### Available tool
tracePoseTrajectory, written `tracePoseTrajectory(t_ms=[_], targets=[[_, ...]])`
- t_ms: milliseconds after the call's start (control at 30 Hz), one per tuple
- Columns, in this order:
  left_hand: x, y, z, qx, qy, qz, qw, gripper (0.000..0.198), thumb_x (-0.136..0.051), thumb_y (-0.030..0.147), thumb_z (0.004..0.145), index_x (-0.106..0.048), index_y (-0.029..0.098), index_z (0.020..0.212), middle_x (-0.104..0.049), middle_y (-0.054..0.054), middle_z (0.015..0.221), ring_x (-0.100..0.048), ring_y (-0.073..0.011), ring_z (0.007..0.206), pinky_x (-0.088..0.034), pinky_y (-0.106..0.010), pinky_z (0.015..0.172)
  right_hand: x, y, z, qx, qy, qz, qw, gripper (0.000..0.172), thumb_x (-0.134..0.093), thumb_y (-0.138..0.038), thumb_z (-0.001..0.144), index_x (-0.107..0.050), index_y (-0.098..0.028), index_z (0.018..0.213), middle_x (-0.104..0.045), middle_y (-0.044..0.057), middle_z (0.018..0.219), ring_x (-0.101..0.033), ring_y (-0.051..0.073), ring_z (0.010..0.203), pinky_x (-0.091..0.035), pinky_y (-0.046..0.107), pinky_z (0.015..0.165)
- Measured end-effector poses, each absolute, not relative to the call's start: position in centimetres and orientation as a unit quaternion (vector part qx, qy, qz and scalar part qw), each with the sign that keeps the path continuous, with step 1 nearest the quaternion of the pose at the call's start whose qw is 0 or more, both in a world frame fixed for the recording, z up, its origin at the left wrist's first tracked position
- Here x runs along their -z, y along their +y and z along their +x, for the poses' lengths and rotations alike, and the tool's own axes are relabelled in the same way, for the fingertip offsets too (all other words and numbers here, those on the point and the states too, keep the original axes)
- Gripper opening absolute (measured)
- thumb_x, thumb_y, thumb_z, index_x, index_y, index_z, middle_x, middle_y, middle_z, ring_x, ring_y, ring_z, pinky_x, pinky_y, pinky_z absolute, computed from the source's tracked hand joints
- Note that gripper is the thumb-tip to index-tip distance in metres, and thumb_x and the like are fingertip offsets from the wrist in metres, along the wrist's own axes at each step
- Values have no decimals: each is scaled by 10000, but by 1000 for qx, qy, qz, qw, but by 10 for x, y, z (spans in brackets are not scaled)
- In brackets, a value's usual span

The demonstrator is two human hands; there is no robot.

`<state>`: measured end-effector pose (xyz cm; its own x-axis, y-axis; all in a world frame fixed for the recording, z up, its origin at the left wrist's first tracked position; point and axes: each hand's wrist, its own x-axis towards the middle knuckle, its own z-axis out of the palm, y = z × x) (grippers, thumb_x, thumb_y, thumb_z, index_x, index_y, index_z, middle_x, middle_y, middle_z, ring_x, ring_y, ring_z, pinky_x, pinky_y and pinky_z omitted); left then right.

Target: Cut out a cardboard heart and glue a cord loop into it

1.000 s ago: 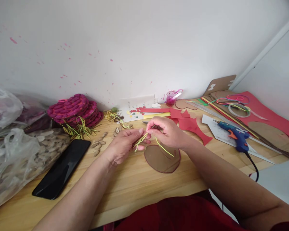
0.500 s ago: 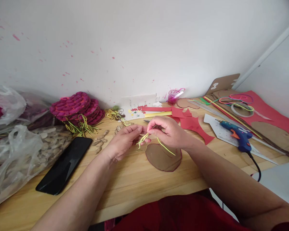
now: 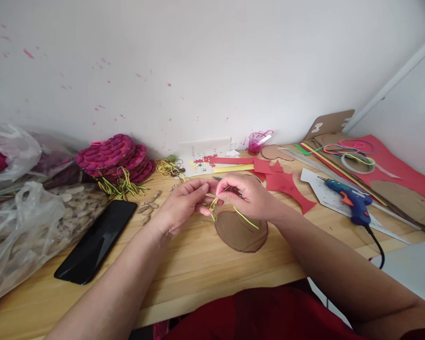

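My left hand (image 3: 184,205) and my right hand (image 3: 248,196) meet above the wooden table (image 3: 198,269), fingers pinched together on a small bundle of yellow-green strands (image 3: 214,205). One loose strand (image 3: 246,217) trails from my right hand down over a brown cardboard disc (image 3: 241,231) that lies flat on the table just under the hands.
A black phone (image 3: 97,241) lies at the left. Plastic bags of pale seeds (image 3: 28,226), stacked magenta woven discs (image 3: 115,158) and more strands (image 3: 122,186) sit behind it. Red paper cut-outs (image 3: 286,186), a blue glue gun (image 3: 350,203), a tape roll (image 3: 357,163) and cardboard lie right.
The strand bundle has been drawn tighter between my fingertips, hanging shorter than before. The view has shifted slightly; both hands stay at the same spot over the disc.
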<state>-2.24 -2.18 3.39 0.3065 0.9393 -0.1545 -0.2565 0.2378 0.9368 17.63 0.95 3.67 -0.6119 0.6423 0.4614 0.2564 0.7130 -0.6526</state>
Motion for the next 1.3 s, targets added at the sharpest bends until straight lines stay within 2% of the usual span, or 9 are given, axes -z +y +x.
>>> tracePoseTrajectory(t_ms=[167,300,433,600,1067,1300], targets=[[-31,-23,-17,-442,406,425,678,340,-787,349,789,-709,119,1026,-742,-86,861,-716,-167,668,-582,-248,596,-37,8,175,-278,-853,-277,346,75,-588,-151,899,-635,-181,849,-639,2,762,-542,121,661,-404,245,619],[-28,-23,-16,-438,423,444,657,348,-804,377,764,-707,132,992,-739,-66,857,-718,-168,649,-566,-233,555,-38,9,175,-281,-852,-270,348,94,-573,-166,910,-639,-183,846,-655,12,788,-556,128,686,-414,255,644],[-28,-23,-17,-453,422,454,640,368,-799,390,760,-728,125,1006,-744,-79,887,-696,-155,678,-527,-200,507,-38,9,175,-287,-850,-275,346,85,-585,-172,906,-639,-185,841,-649,2,755,-540,122,646,-403,249,610],[-26,-20,-18,-462,418,442,645,418,-807,376,756,-722,115,1071,-754,-88,866,-686,-137,673,-563,-223,609,-36,9,175,-276,-857,-261,347,82,-594,-133,897,-643,-179,849,-656,6,799,-562,122,700,-411,247,654],[-26,-22,-18,-463,415,478,620,361,-781,359,796,-722,129,1068,-722,-59,876,-661,-117,701,-569,-208,627,-35,7,173,-283,-851,-272,350,70,-616,-137,887,-637,-169,828,-643,-2,767,-546,111,664,-406,231,622],[-21,-20,-20,-474,399,481,620,307,-720,379,857,-728,163,1075,-722,-58,951,-667,-127,752,-594,-244,680,-35,8,174,-282,-848,-266,361,78,-609,-133,893,-634,-164,826,-635,-6,749,-535,104,646,-402,223,607]])
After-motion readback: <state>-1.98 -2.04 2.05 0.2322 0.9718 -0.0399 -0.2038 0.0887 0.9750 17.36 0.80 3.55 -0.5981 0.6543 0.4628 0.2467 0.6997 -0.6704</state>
